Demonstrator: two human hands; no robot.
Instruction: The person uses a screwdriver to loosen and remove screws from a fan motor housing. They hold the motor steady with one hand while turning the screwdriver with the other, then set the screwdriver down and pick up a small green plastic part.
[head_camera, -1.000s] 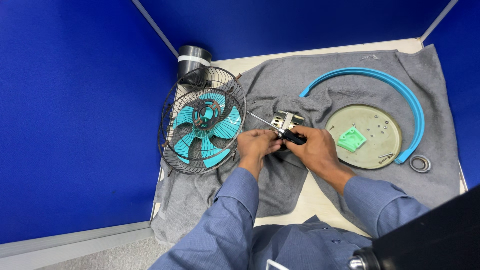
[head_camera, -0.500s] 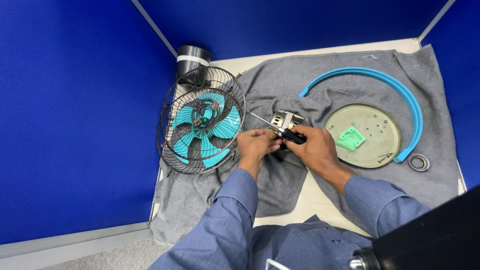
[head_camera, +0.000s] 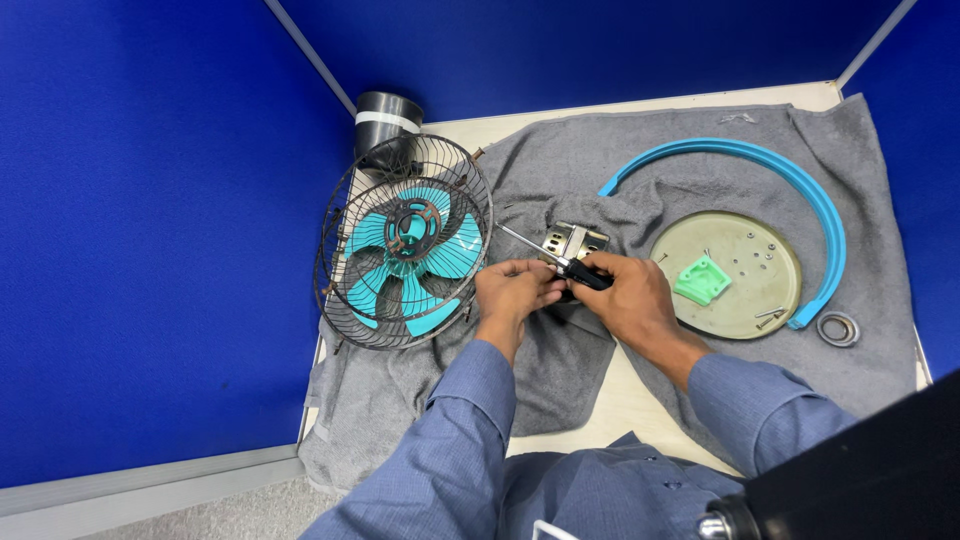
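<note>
My right hand (head_camera: 632, 300) is closed round the black handle of a screwdriver (head_camera: 560, 262), whose thin shaft runs up and to the left, its tip over the grey towel (head_camera: 560, 370) near the fan guard. My left hand (head_camera: 512, 287) is pinched narrow, fingertips meeting right against the handle's front end, on something too small for me to make out. Just behind both hands sits the small metal motor (head_camera: 573, 240), resting on the towel.

To do this well, I judge I should keep both wrists low on the towel so the tool does not wander, and keep the pinch close to the shaft so nothing small drops into the cloth's folds.

Further out on my left stands the wire fan guard (head_camera: 345, 215) with its teal blades (head_camera: 410, 262), and behind it a black cylinder (head_camera: 385, 120). On my right lie the round beige base plate (head_camera: 740, 300) with a green plastic piece (head_camera: 702, 280) on it, the curved blue rim (head_camera: 790, 180) arching round it, and a small ring (head_camera: 838, 328) beside that. The pale bench (head_camera: 620, 400) shows under the towel.
</note>
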